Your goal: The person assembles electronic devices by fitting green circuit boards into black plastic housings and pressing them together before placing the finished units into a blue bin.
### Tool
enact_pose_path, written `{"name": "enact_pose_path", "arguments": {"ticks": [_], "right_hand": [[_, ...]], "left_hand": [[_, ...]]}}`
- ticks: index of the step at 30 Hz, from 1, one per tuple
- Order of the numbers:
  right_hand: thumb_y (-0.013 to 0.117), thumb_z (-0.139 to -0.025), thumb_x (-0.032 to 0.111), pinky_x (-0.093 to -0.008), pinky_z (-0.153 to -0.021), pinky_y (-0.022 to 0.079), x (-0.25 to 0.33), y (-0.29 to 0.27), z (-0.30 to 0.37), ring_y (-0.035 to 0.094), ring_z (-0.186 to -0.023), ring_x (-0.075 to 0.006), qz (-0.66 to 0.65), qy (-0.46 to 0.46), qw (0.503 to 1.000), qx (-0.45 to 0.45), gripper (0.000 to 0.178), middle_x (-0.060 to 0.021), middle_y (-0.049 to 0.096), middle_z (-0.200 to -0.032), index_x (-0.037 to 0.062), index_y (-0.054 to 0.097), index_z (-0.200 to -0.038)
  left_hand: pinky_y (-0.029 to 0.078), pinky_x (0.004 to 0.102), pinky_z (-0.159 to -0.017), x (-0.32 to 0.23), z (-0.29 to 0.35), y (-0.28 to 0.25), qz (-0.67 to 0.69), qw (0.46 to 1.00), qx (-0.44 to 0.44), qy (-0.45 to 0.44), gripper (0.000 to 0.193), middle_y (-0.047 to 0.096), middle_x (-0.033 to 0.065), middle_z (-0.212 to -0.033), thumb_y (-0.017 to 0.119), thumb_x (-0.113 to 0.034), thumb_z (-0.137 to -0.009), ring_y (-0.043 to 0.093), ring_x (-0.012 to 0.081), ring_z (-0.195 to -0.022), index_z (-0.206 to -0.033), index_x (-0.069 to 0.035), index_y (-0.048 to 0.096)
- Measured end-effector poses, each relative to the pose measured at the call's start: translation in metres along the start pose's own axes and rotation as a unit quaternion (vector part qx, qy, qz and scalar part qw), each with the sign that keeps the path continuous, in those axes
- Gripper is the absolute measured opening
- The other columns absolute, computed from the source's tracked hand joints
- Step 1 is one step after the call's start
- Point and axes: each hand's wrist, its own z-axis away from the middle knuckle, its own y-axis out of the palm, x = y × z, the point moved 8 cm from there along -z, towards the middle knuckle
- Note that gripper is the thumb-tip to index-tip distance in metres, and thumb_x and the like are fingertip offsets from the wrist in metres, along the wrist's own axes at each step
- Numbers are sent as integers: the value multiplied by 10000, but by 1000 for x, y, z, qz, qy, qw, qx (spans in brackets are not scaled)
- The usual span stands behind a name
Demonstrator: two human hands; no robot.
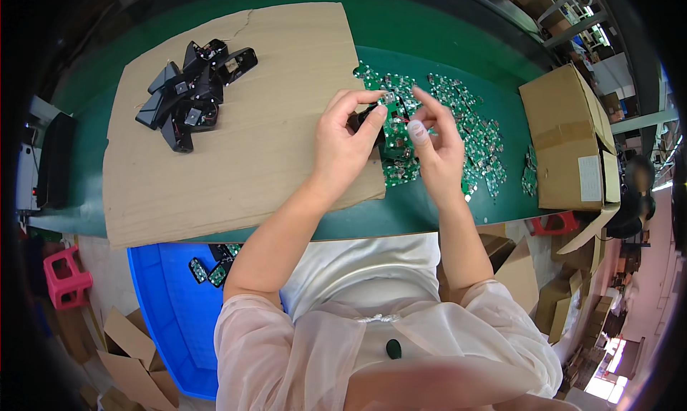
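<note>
My left hand [347, 135] is closed around a black plastic housing [378, 130] over the right edge of the cardboard sheet [279, 153]. Its thumb and index finger come together at a small silvery part [388, 97] at the top of the housing. Just to the right is my right hand [440, 143], its thumb and index finger apart and the other fingers curled. I make out nothing held in it. Small dark and red details, perhaps wires, show between the hands. Many green circuit boards [483, 135] lie spread beneath and beyond my hands.
Several black housings [182, 89] are heaped on the cardboard's left part. An open cardboard box [565, 135] stands at the right of the green table [422, 60]. Below the front edge is a blue bin [168, 304] with a few boards. Pink stools [68, 276] stand on the floor.
</note>
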Motion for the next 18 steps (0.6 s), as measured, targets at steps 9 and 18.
{"name": "enact_pose_path", "arguments": {"ticks": [9, 18], "right_hand": [[556, -891, 225, -164, -449, 326, -18, 21, 7, 425, -556, -20, -176, 204, 962, 39, 413, 32, 504, -666, 81, 451, -1264], [572, -879, 171, -165, -531, 345, -23, 31, -3, 424, -628, -6, -205, 165, 965, -10, 338, 45, 543, -750, 71, 507, -1196]], "left_hand": [[391, 181, -631, -4, 3, 5, -9, 999, 35, -9, 172, 528, 1, -926, 595, -66, -843, 464, 39, -723, -1000, 3, 605], [401, 215, -605, -5, 0, 0, 25, 998, -1, 65, 140, 528, 39, -885, 602, -53, -820, 483, 89, -720, -952, -8, 600]]}}
